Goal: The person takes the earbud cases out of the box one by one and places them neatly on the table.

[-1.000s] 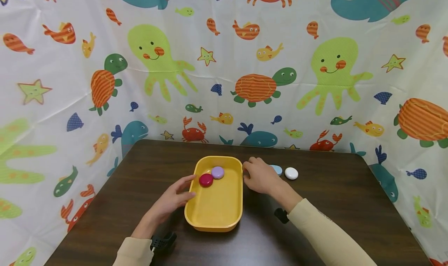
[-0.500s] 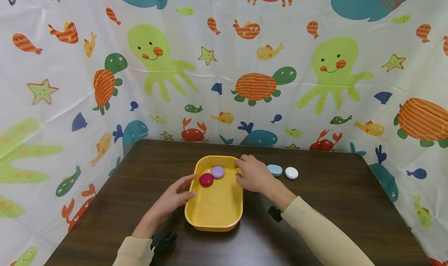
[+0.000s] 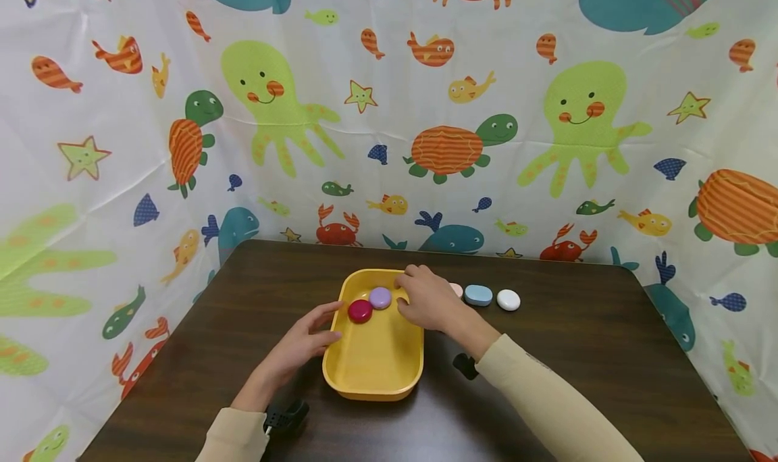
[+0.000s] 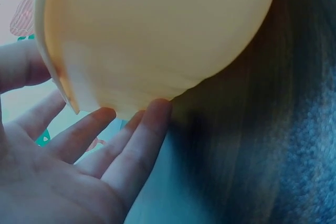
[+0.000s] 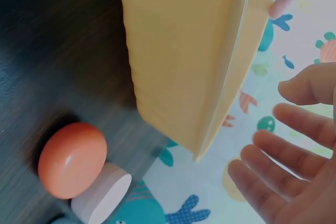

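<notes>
A yellow bin (image 3: 372, 364) holds a crimson rounded piece (image 3: 360, 311) and a lilac rounded piece (image 3: 380, 298) near its far left. My left hand (image 3: 298, 340) rests its spread, fairly straight fingers against the bin's left side, with thumb and index finger at the rim; in the left wrist view other fingertips touch the outer wall. Above the bin's right rim hovers my right hand (image 3: 428, 300), fingers loosely bent. In the right wrist view nothing shows between the fingers of that right hand (image 5: 294, 161). An orange rounded piece (image 5: 72, 160) and a pale pink one (image 5: 101, 195) lie beside the bin.
To the right of the bin, a light blue oblong piece (image 3: 478, 295) and a white round piece (image 3: 508, 300) lie in a row on the dark wooden table (image 3: 577, 354). Behind the table hangs a white curtain (image 3: 377, 77) printed with sea animals.
My right hand has moved left, from beside the bin to over its right rim. The blue piece and part of the pink piece have come into sight. My left hand stays put.
</notes>
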Available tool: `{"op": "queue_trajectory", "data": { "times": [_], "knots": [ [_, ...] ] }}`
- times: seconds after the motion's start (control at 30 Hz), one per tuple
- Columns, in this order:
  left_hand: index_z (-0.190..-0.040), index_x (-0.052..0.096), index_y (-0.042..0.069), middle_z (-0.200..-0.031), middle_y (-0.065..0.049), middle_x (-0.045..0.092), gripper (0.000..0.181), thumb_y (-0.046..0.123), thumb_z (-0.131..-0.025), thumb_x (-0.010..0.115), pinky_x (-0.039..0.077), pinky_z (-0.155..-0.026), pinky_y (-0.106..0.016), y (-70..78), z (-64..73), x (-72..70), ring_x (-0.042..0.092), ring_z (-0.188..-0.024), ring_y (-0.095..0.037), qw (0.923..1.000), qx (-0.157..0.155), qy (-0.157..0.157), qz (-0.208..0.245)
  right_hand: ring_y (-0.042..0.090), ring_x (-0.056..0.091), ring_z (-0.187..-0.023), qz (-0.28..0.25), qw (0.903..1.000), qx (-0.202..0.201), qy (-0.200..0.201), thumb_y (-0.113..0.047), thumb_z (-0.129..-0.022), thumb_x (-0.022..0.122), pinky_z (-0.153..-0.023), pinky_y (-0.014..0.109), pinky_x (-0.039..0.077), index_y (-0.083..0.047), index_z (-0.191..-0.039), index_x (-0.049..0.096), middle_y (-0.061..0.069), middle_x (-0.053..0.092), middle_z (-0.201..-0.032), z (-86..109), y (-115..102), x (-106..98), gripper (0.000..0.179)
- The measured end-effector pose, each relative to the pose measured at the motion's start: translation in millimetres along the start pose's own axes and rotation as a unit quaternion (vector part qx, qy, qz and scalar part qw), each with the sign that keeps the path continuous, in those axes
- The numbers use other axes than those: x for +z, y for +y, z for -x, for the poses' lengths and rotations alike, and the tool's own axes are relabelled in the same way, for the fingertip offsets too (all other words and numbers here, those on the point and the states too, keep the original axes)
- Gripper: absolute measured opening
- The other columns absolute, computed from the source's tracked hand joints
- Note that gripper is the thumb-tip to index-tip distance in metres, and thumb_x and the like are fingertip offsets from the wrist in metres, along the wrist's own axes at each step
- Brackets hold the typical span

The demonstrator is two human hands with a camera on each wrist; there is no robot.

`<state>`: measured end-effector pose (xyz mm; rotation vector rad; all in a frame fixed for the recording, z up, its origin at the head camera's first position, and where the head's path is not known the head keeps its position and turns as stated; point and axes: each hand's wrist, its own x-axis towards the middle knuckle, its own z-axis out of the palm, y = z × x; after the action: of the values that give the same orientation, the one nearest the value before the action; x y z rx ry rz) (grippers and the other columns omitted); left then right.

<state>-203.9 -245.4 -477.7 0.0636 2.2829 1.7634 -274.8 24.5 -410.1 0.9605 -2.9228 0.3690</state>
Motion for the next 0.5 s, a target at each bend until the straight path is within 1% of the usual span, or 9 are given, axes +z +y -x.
{"op": "queue_trajectory", "data": {
  "times": [0.13, 0.3, 0.5],
  "knots": [
    [-0.155, 0.038, 0.014, -0.16, -0.023, 0.032, 0.061, 0.015, -0.099, 0.064, 0.049, -0.103, -0.054, 1.8, -2.8, -1.5, 0.044, -0.138, -0.045, 1.0, 0.003, -0.004, 0.003, 0.022, 0.054, -0.106, -0.005, 1.0, 0.001, 0.0, -0.027, -0.092, 0.071, -0.093, 0.036, 0.056, -0.012, -0.122, 0.071, 0.006, 0.063, -0.117, -8.2, -1.2, 2.8, 0.033],
    [-0.156, 0.037, 0.016, -0.161, -0.021, 0.032, 0.063, 0.017, -0.099, 0.065, 0.049, -0.104, -0.053, 2.9, -5.4, -3.0, 0.044, -0.139, -0.044, 1.0, 0.003, -0.006, 0.003, 0.021, 0.054, -0.106, -0.011, 0.9999, 0.002, 0.001, -0.027, -0.093, 0.071, -0.093, 0.035, 0.056, -0.012, -0.123, 0.071, 0.006, 0.063, -0.118, -17.5, -2.0, 6.4, 0.034],
    [-0.155, 0.039, 0.014, -0.16, -0.022, 0.034, 0.061, 0.015, -0.099, 0.064, 0.05, -0.103, -0.054, 1.3, -10.9, -6.6, 0.044, -0.138, -0.045, 1.0, 0.002, -0.007, 0.003, 0.021, 0.054, -0.106, -0.021, 0.9997, 0.002, -0.014, -0.028, -0.093, 0.071, -0.092, 0.035, 0.057, -0.013, -0.122, 0.07, 0.005, 0.063, -0.117, -27.2, -1.1, 15.5, 0.033]
  ]
}}
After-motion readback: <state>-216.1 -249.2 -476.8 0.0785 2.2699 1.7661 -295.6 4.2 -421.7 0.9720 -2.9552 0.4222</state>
